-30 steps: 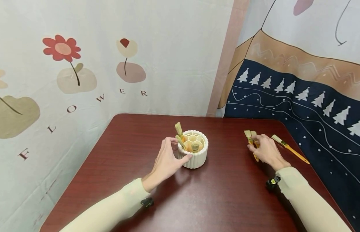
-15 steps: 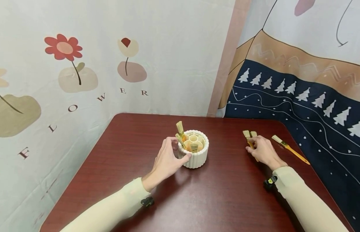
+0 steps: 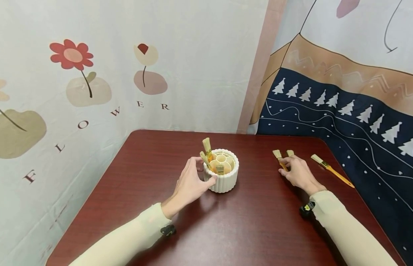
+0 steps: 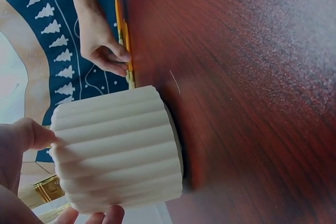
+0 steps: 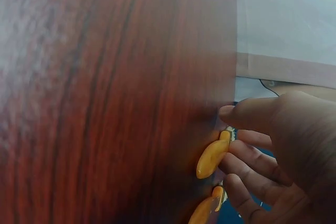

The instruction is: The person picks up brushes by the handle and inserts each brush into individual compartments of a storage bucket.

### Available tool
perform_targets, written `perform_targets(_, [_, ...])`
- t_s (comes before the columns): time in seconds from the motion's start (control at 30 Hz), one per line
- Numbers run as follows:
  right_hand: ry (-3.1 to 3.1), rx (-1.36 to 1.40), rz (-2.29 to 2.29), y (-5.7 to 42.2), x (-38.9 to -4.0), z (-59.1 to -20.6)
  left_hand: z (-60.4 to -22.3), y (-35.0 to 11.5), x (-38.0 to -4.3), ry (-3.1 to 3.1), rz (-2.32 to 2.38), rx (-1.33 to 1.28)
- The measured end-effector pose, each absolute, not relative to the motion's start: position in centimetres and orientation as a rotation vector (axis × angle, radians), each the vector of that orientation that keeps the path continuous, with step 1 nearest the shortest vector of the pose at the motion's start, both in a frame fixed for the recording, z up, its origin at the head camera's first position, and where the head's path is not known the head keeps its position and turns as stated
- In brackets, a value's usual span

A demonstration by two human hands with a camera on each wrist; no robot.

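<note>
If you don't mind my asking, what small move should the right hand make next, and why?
I'd probably lift the leftmost loose brush off the table: the right hand appears to pinch it, the left hand holds the white holder, and the holder's centre compartment looks unfilled while other brushes sit around it.

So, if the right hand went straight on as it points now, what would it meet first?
Probably the brush lying right at the fingers of the right hand, the left one of the two beside it; whether they touch it is unclear.
</note>
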State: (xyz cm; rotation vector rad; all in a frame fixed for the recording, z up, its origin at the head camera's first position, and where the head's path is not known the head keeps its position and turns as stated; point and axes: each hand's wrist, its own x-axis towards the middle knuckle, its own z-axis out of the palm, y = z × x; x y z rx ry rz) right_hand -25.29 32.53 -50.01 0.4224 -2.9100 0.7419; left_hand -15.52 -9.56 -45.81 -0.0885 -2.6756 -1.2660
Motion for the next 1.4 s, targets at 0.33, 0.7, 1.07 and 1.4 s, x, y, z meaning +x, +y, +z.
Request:
perform_targets(0.33, [-2.897, 0.431, 0.757, 31.9, -25.4, -50.1, -45.8, -9.9, -15.4, -2.686, -1.272, -0.095])
perform_targets(0.7, [-2.890, 0.436, 0.745, 31.2, -25.2, -50.3, -46.0, -9.9, -15.5, -2.693, -1.275, -0.098])
perform_targets(1.07, [-2.877, 0.362, 0.732, 30.4, -25.8, -50.6, -46.1, -9.8, -15.7, -2.694, -1.223, -0.093])
perform_targets(1.4, [-2.910, 0.290, 0.676, 29.6, -26.7, -50.1, -45.9, -9.9, -15.8, -2.705, -1.217, -0.112])
